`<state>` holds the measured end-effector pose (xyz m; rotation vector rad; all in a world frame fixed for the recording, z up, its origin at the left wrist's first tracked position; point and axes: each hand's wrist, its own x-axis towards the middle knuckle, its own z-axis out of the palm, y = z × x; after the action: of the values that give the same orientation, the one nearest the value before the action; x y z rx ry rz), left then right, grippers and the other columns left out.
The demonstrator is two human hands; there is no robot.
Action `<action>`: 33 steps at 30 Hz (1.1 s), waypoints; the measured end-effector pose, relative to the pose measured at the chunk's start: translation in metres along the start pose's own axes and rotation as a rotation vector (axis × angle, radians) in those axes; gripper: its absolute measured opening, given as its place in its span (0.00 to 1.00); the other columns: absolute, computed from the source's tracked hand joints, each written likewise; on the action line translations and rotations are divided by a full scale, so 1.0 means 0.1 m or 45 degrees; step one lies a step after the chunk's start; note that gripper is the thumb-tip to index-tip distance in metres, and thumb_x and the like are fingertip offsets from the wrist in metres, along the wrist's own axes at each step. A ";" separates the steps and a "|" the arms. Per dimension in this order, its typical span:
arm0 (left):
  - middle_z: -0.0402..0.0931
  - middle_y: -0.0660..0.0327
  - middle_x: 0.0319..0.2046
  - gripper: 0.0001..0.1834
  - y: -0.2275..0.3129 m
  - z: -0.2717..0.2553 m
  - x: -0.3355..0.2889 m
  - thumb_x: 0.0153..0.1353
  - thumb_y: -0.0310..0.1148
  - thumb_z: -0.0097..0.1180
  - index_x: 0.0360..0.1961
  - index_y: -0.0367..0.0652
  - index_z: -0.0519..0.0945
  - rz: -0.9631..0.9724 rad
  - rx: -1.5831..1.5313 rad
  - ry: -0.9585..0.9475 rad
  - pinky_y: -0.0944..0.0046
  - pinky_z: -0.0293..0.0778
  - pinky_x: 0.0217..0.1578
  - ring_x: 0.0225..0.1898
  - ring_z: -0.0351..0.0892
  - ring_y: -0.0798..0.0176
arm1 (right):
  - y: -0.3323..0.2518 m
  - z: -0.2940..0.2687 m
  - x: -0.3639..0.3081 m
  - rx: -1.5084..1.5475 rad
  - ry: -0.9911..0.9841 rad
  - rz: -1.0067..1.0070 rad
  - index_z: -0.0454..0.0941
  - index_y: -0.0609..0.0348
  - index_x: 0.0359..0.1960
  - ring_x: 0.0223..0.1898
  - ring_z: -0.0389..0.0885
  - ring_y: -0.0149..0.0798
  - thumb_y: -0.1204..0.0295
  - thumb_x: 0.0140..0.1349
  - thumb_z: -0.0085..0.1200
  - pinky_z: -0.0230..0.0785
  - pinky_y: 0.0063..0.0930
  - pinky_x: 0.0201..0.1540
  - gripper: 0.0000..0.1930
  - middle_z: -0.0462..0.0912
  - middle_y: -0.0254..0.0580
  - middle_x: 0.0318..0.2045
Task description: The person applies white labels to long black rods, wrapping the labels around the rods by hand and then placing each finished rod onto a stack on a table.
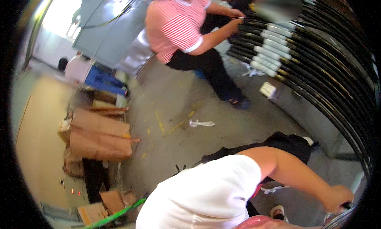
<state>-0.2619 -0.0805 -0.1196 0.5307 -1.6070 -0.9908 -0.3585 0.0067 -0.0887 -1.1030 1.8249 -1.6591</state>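
Left hand [337, 199], at the near right, looked curled against a small dark piece [346, 205], finger closure and hold indeterminable, right hand unseen; judged risk was a hurried tug making the piece slip or snag on the black tubes [331, 74] ranged along the right.

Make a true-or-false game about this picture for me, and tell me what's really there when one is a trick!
1. The hand at the lower right wears a thick glove. False: it is bare, curled near a small dark thing too unclear to name.
2. The nearest white sleeve ends above a bare elbow. True.
3. The person in stripes wears yellow trousers. False: the trousers are black.
4. Long black rods have white bands across them. True.
5. The floor is bright red. False: it is grey.
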 end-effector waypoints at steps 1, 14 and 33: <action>0.74 0.50 0.32 0.16 0.16 -0.16 0.05 0.44 0.35 0.59 0.34 0.41 0.73 -0.089 -0.038 -0.170 0.50 0.68 0.35 0.37 0.73 0.42 | -0.01 -0.07 0.01 0.022 0.041 0.011 0.63 0.62 0.58 0.56 0.65 0.40 0.66 0.65 0.40 0.59 0.33 0.56 0.21 0.68 0.46 0.54; 0.65 0.41 0.51 0.36 0.56 -0.78 0.15 0.53 0.32 0.55 0.61 0.38 0.53 -0.317 -0.142 -0.313 0.54 0.69 0.46 0.48 0.71 0.41 | -0.24 0.20 -0.23 0.036 0.075 -0.143 0.62 0.64 0.56 0.32 0.71 0.26 0.68 0.61 0.46 0.63 0.14 0.28 0.23 0.71 0.44 0.49; 0.70 0.64 0.40 0.16 0.70 -0.54 0.09 0.43 0.28 0.68 0.34 0.42 0.76 -0.219 0.068 -0.562 0.79 0.59 0.21 0.20 0.61 0.79 | -0.43 -0.19 -0.53 0.094 -0.320 -0.212 0.56 0.68 0.58 0.25 0.66 0.23 0.77 0.56 0.49 0.59 0.16 0.30 0.27 0.70 0.36 0.28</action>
<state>-0.2025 -0.0669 -0.0554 0.5166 -2.0072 -1.2599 -0.3306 0.0613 -0.0535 -1.3937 1.5386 -1.5806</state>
